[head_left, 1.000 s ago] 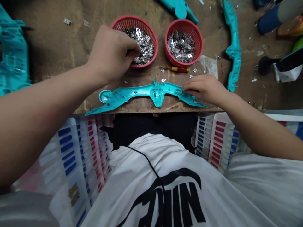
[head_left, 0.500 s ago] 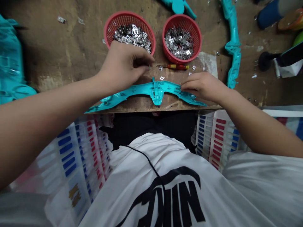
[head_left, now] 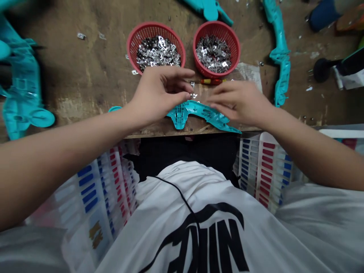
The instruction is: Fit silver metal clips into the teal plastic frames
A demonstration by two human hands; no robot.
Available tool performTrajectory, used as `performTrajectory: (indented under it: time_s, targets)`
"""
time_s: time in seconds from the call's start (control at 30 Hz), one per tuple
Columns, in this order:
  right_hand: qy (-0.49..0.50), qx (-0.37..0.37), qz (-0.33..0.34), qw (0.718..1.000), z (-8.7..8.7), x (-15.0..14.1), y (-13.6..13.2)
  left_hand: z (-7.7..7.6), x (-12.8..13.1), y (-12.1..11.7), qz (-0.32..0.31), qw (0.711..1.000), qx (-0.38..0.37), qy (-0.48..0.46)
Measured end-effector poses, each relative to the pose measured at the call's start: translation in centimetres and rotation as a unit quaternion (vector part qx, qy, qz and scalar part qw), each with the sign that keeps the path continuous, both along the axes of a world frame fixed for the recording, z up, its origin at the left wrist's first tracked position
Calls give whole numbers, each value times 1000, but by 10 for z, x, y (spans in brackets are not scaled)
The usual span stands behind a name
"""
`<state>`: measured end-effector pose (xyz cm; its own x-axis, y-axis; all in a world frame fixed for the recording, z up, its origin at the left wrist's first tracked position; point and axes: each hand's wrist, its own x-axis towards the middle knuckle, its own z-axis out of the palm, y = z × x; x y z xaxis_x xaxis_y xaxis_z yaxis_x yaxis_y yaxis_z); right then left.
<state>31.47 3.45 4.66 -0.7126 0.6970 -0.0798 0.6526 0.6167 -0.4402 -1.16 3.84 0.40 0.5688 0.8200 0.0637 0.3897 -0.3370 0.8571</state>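
Observation:
A long, curved teal plastic part [head_left: 178, 117] lies along the bench's near edge. Above its left half is my left hand [head_left: 165, 85], thumb and fingertips closed around what looks like a small metal clip. The forefinger sticks out above the pinch. My right hand [head_left: 239, 99] is over the part's right half, fingers stretched towards its upper edge and smeared by motion; their contact with it is unclear. Between the hands, a loose metal clip [head_left: 194, 96] lies on the bench near a screwdriver [head_left: 212, 81] with a red and yellow handle, partly hidden.
Two red baskets, the left one [head_left: 131, 41] and the right one [head_left: 237, 45], hold many metal clips. More teal parts lie at the left [head_left: 24, 76], top [head_left: 211, 12] and right [head_left: 280, 49]. Plastic crates flank my lap, on the left [head_left: 88, 185] and right [head_left: 267, 167].
My left hand has moved right and down, nearer the teal part. The part has slid left and turned slightly. My right hand has shifted left. The view has moved a little.

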Motion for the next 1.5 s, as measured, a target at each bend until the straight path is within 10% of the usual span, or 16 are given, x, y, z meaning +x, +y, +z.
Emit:
performTrajectory:
  time_s: [0.27,0.6,1.03,1.5]
  targets:
    - [93,-63,-110,988,16,-47,-9,12,10,-25,57,996,45,45]
    - [38,-92,59,993,-29,12,31,-27,-6,-7,-262,924,146,238]
    - [26,-72,164,983,-42,7,38,-34,-10,-3,-250,933,144,214]
    - [-88,106,-83,987,-79,37,62,-25,-6,-28,-127,953,150,233]
